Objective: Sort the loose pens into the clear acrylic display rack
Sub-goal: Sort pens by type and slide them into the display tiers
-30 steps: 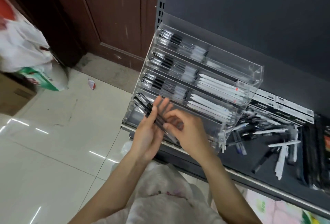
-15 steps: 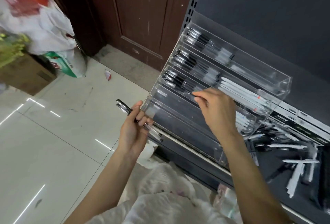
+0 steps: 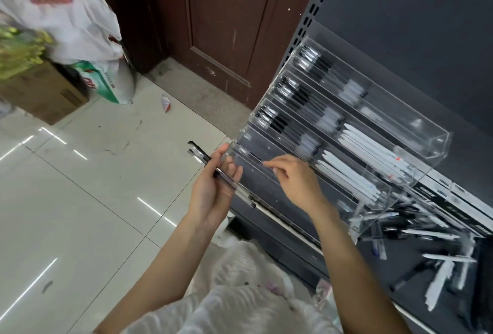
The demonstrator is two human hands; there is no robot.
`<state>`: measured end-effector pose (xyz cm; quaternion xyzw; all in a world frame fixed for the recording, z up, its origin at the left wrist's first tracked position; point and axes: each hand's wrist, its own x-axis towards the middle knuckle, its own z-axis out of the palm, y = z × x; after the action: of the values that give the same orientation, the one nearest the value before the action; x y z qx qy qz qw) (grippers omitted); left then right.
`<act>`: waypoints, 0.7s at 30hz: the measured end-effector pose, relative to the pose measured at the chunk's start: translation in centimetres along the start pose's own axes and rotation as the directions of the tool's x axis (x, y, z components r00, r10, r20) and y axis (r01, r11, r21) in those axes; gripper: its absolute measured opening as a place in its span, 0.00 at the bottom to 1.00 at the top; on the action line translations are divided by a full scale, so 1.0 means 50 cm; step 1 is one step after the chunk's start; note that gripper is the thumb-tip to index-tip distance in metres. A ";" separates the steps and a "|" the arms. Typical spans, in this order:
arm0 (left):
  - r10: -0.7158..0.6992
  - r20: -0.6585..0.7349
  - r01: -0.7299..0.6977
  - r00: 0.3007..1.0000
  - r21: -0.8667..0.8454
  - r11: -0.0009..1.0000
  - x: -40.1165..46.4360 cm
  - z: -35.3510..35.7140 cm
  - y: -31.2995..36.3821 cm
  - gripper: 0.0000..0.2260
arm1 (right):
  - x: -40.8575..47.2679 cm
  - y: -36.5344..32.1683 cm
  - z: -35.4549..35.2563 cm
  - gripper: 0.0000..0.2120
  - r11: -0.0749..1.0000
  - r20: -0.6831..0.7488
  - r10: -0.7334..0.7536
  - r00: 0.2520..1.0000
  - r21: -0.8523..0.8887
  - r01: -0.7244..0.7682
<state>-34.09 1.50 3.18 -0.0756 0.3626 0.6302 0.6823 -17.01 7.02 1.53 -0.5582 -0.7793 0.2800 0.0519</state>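
Observation:
The clear acrylic rack point(image 3: 437, 144) stands tilted on a dark shelf, its upper tiers holding black pens on the left and white pens on the right. My left hand point(image 3: 213, 189) grips a small bundle of black pens point(image 3: 198, 154) just off the rack's left end, caps pointing up-left. My right hand point(image 3: 296, 179) reaches over the lower front tiers, fingers curled with the fingertips near a tier's edge; whether it pinches a pen is unclear. Loose black and white pens point(image 3: 426, 243) lie heaped on the shelf to the right of the rack.
The dark shelf point(image 3: 408, 261) has a metal front edge below my arms. A brown wooden door point(image 3: 226, 27) stands behind. On the tiled floor point(image 3: 80, 187) to the left sit a cardboard box point(image 3: 40, 93) and white plastic bags point(image 3: 66, 13).
My right hand has come down from the middle tier to the lower front tiers. My left hand still holds the pen bundle, now close beside the rack's left end. The view shifted left.

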 end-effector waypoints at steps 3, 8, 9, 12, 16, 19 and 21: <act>0.007 0.031 -0.009 1.000 0.070 0.998 -0.001 0.005 -0.006 0.13 | -0.010 -0.016 0.007 0.16 0.999 0.064 0.033 0.997 -0.008 -0.032; 0.030 0.051 -0.041 0.998 0.236 0.971 -0.006 0.016 -0.018 0.15 | -0.059 -0.091 -0.021 0.13 0.964 -0.093 -0.018 0.996 0.261 0.041; 0.017 0.061 -0.031 0.998 0.240 0.970 -0.008 0.020 -0.022 0.15 | -0.068 -0.105 -0.025 0.12 0.946 -0.073 -0.020 0.997 0.321 0.043; -0.026 0.100 -0.001 0.995 0.260 0.965 -0.013 0.033 -0.034 0.15 | -0.081 -0.113 -0.024 0.11 0.925 -0.059 0.002 0.998 0.378 0.020; 0.035 0.143 -0.113 0.989 0.580 0.807 -0.020 0.036 -0.049 0.18 | -0.085 -0.078 -0.045 0.12 0.919 -0.164 0.065 0.984 0.394 0.005; 0.102 0.083 -0.130 0.991 0.726 0.675 -0.015 0.022 -0.055 0.19 | -0.079 -0.034 -0.052 0.12 0.953 -0.295 0.155 0.943 0.296 -0.064; 0.110 0.015 -0.087 0.994 0.720 0.688 -0.011 0.012 -0.051 0.21 | -0.070 -0.008 -0.047 0.11 0.980 -0.345 0.159 0.925 0.169 -0.105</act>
<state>-31.50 0.89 3.05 0.2078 0.5937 0.4727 0.6172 -15.12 4.65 4.49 -0.6457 -0.6946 0.2337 0.2142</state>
